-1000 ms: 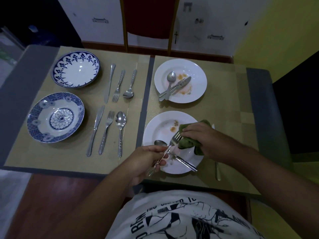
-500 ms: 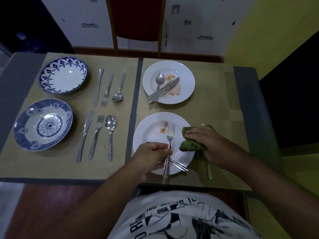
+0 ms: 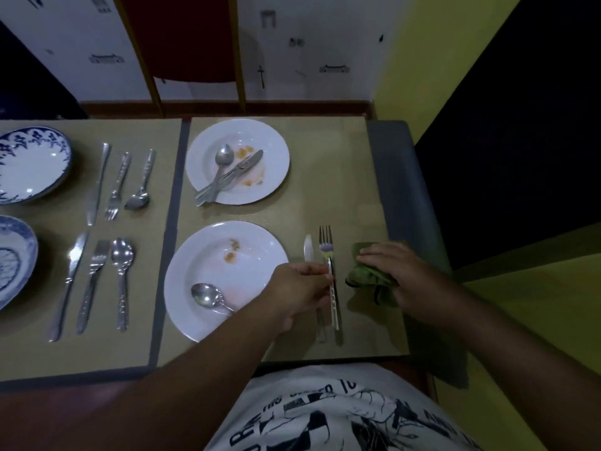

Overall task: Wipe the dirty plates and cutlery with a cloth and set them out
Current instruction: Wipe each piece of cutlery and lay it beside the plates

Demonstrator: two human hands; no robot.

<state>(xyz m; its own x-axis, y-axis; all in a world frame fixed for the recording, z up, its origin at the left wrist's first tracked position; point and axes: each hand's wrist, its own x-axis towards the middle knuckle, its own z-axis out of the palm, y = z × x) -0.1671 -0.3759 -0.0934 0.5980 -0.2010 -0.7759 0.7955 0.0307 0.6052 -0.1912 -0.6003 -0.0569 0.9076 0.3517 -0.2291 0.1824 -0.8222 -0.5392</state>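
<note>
The left hand (image 3: 299,294) reaches right past the near white plate (image 3: 201,255), fingertips pinching a fork (image 3: 326,252) by its handle, just beside a knife (image 3: 308,249). The right hand (image 3: 406,278) lies over a green cloth (image 3: 364,275), fingers together; whether it grips is unclear. The shirt (image 3: 325,411) lettering is unreadable.

Left hand (image 3: 299,289): forearm reaching in over tabletop's near edge, fingertips pinching fork (image 3: 326,250) handle. Right hand (image 3: 401,276): palm down near right edge, fingers holding cloth (image 3: 364,276)
</note>
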